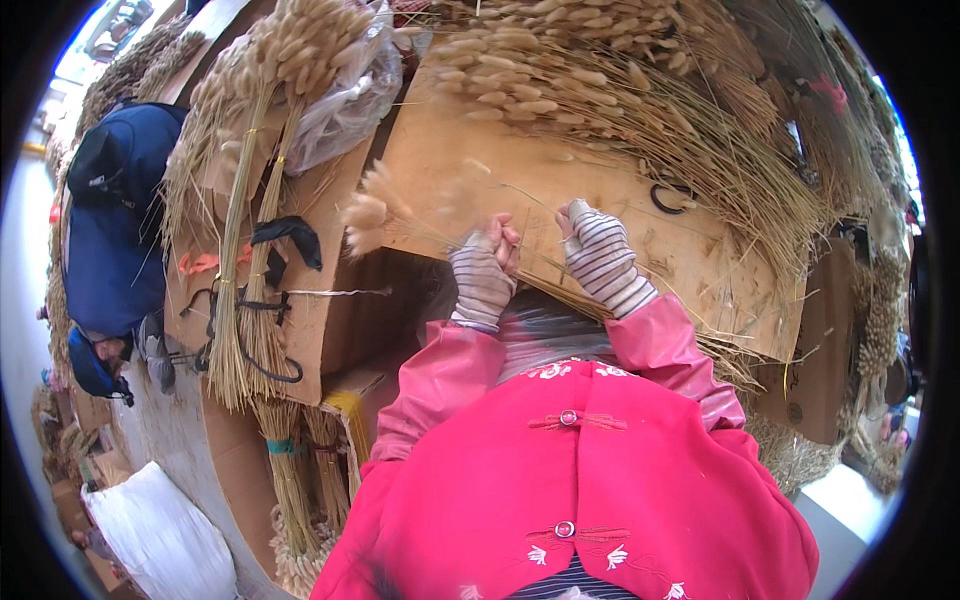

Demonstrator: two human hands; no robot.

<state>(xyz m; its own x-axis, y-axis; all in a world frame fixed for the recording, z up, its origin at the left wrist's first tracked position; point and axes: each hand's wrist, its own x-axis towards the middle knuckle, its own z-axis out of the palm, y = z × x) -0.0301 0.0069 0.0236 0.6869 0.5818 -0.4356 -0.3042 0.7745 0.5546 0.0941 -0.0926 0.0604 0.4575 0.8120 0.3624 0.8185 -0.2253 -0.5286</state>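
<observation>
My left hand [487,262], in a striped fingerless glove, is closed around the stems of a small bunch of dried bunny-tail grass [376,208]. Its fluffy heads point left, some of them blurred. My right hand [600,252], gloved the same way, is pinched on a thin grass stem that slants up to the left. Both hands are over the near edge of a wooden board [430,150], a little apart. A large pile of loose bunny-tail grass [640,100] lies across the far side, heads to the left and stems to the right.
A black curved tool or loop [671,196] lies near the pile. On a cardboard box [335,215] at left are tied grass bundles [236,220], black strips [288,238] and a clear plastic bag [350,110]. A person in blue [115,220] is farther left. A white sack [160,535] lies below.
</observation>
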